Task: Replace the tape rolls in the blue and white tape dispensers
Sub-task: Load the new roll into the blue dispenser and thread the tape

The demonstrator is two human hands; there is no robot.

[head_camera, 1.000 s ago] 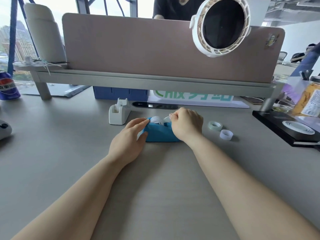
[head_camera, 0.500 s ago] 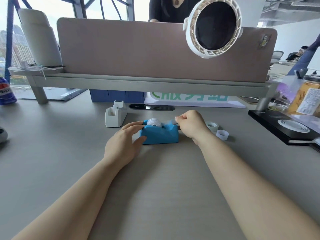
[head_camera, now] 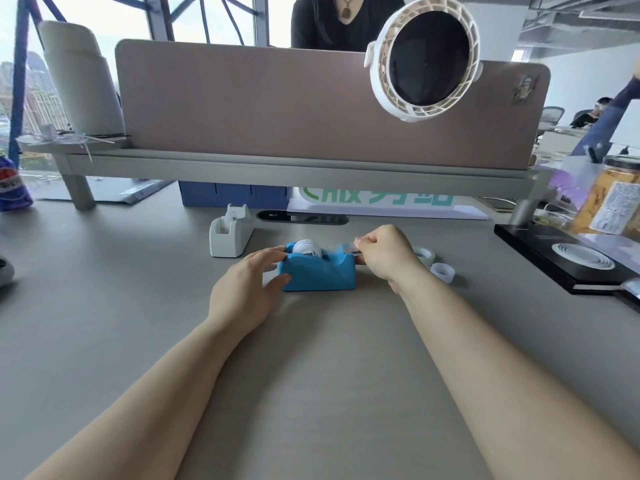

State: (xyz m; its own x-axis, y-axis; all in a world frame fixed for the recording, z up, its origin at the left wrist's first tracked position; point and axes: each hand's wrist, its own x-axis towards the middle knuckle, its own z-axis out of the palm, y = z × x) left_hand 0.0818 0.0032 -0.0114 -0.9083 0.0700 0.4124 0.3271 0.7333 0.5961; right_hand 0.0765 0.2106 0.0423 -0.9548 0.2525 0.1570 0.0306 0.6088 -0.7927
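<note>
A blue tape dispenser sits on the grey desk with a tape roll seated in its cradle. My left hand rests against its left end, fingers straight, thumb at the lower front. My right hand is at the dispenser's right end by the cutter, pinching the clear tape end between thumb and finger. Behind and to the left stands a white tape dispenser with no roll visible in it. Two loose tape rolls lie to the right, a greenish roll and a clear roll.
A grey shelf with a pink partition spans the back of the desk, a white fan clipped on it. A black box and a snack jar stand at the right. A person sits behind the partition.
My right hand has moved from above the roll to the dispenser's right end, drawing the tape end toward the cutter. My left hand has slid to the left end.
</note>
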